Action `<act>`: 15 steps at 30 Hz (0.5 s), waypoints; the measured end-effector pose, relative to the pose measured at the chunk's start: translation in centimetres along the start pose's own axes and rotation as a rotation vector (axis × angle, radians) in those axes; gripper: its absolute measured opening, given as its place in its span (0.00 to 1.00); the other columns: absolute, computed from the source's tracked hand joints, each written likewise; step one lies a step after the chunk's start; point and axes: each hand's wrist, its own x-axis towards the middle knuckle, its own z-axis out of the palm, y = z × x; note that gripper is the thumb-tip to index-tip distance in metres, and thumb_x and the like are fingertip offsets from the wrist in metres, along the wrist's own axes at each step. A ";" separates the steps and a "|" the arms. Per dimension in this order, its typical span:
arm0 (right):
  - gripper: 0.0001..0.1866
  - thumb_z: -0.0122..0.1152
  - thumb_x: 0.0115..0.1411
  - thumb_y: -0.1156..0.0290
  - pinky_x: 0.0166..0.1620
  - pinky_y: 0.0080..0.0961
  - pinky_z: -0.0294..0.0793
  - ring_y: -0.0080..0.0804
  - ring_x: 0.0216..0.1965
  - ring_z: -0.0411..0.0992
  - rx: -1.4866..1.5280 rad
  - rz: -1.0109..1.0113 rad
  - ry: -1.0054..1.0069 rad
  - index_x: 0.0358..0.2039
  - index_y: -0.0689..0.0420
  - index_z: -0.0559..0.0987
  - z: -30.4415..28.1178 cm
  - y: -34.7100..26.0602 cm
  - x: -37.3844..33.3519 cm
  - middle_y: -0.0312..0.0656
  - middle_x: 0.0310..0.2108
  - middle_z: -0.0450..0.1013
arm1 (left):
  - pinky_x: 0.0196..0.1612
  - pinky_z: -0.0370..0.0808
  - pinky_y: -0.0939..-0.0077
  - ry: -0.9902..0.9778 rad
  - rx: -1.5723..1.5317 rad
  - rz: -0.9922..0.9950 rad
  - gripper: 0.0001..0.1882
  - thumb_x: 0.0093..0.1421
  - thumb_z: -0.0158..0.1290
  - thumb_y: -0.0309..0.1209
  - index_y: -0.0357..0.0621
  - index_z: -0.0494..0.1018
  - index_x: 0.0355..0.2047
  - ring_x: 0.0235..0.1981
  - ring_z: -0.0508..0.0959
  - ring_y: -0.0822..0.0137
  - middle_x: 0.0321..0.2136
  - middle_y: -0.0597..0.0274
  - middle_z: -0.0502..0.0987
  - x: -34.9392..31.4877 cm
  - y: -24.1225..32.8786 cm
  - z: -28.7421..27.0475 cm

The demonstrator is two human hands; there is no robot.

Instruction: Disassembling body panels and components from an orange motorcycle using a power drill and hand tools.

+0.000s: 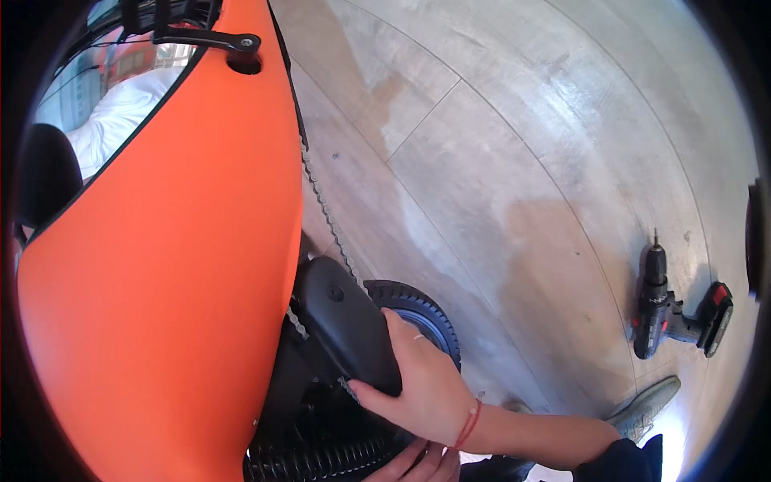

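Orange bodywork [169, 257] bulges nearest the camera, across the left; just right of its edge sits the black cover [341, 321], the piece being handled, with a chain [325, 209] showing beyond its far end and in short lengths beside it; the right hand [430, 377] clasps the cover, thumb at its near end, fingers along its right side; the left hand [424, 466], cut off at the near edge, shows only fingers close together, and I cannot tell what they hold; the cover looks roughly in place, though whether going on or coming off is unclear; fixing or freeing it seems left, the drill [671, 309] lying untouched well to the right.
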 end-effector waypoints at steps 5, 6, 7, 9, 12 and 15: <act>0.41 0.65 0.48 0.59 0.45 0.35 0.69 0.53 0.42 0.69 0.033 0.004 -0.067 0.55 0.68 0.56 -0.8 -0.2 0.4 0.60 0.41 0.68 | 0.59 0.59 0.60 -0.076 -0.003 -0.054 0.21 0.54 0.42 0.34 0.39 0.68 0.47 0.54 0.66 0.54 0.49 0.50 0.68 -0.1 -1.2 -0.5; 0.42 0.65 0.48 0.59 0.44 0.35 0.69 0.53 0.41 0.69 0.025 0.005 -0.083 0.55 0.68 0.56 -1.0 -0.2 0.6 0.60 0.41 0.68 | 0.59 0.59 0.60 -0.088 -0.004 -0.064 0.21 0.54 0.42 0.34 0.39 0.68 0.47 0.54 0.66 0.54 0.49 0.50 0.68 -0.1 -1.4 -0.5; 0.42 0.65 0.48 0.59 0.44 0.35 0.69 0.53 0.41 0.69 0.031 0.007 -0.088 0.55 0.68 0.56 -1.2 -0.4 0.8 0.60 0.41 0.68 | 0.59 0.59 0.60 -0.099 -0.003 -0.075 0.21 0.54 0.42 0.34 0.39 0.68 0.47 0.54 0.66 0.54 0.49 0.50 0.68 -0.1 -1.6 -0.6; 0.42 0.66 0.47 0.60 0.46 0.34 0.69 0.53 0.42 0.69 0.029 0.012 -0.139 0.55 0.69 0.56 -1.3 -0.5 1.1 0.59 0.42 0.68 | 0.59 0.59 0.60 -0.128 -0.003 -0.098 0.21 0.54 0.42 0.34 0.39 0.68 0.47 0.54 0.66 0.54 0.49 0.50 0.68 -0.3 -2.0 -0.6; 0.43 0.67 0.46 0.60 0.47 0.33 0.69 0.52 0.44 0.69 -0.008 -0.101 -0.059 0.55 0.70 0.56 -0.5 0.4 0.7 0.59 0.43 0.67 | 0.59 0.59 0.60 -0.167 -0.002 -0.130 0.21 0.54 0.42 0.34 0.39 0.68 0.47 0.54 0.66 0.54 0.49 0.49 0.68 -0.7 -2.5 -0.7; 0.43 0.68 0.46 0.61 0.49 0.33 0.69 0.52 0.45 0.69 -0.013 -0.055 -0.079 0.55 0.70 0.57 -0.7 0.0 0.9 0.60 0.45 0.67 | 0.59 0.59 0.60 -0.197 -0.008 -0.154 0.21 0.54 0.42 0.34 0.39 0.68 0.47 0.54 0.65 0.54 0.49 0.49 0.68 -1.3 -2.7 -0.6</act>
